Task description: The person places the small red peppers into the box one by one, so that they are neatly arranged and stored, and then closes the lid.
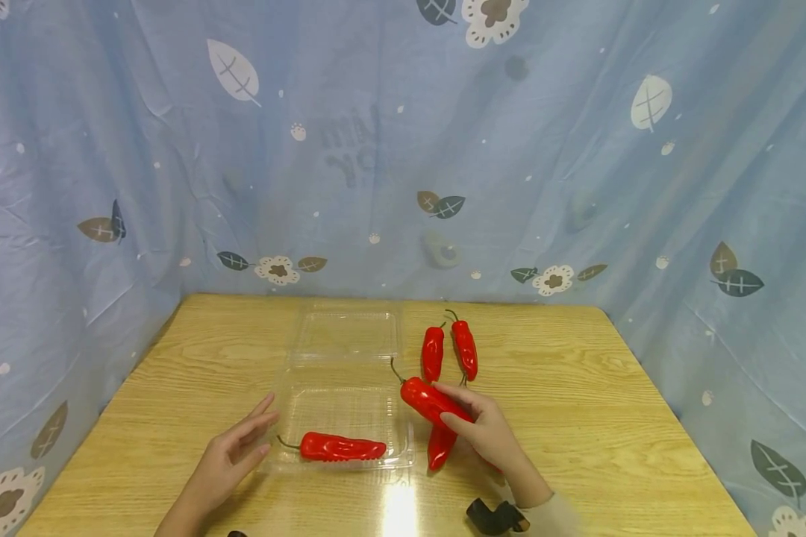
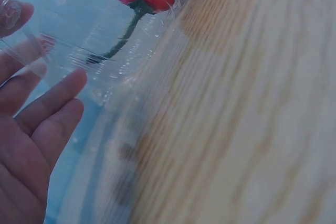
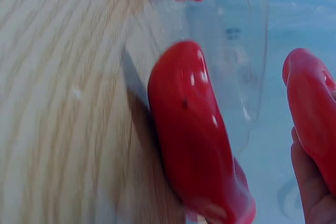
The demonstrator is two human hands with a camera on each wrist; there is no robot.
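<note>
My right hand (image 1: 490, 432) grips a red pepper (image 1: 425, 399) between thumb and fingers, its green stem pointing left and away. In the right wrist view, this pepper (image 3: 311, 106) is raised at the right, fingers behind it. Below the hand another red pepper (image 1: 439, 449) lies on the table, partly hidden. A clear plastic container (image 1: 349, 409) stands between the hands with its lid (image 1: 349, 332) folded back. One red pepper (image 1: 339, 447) lies crosswise near its front, stem to the left. My left hand (image 1: 225, 459), fingers loosely extended and holding nothing, is at the container's left side.
Two more red peppers, one (image 1: 433, 354) beside the other (image 1: 466, 349), lie beyond my right hand, right of the lid. A blue patterned curtain (image 1: 403, 149) surrounds the wooden table (image 1: 578, 388). A small black object (image 1: 493, 516) shows by the right wrist.
</note>
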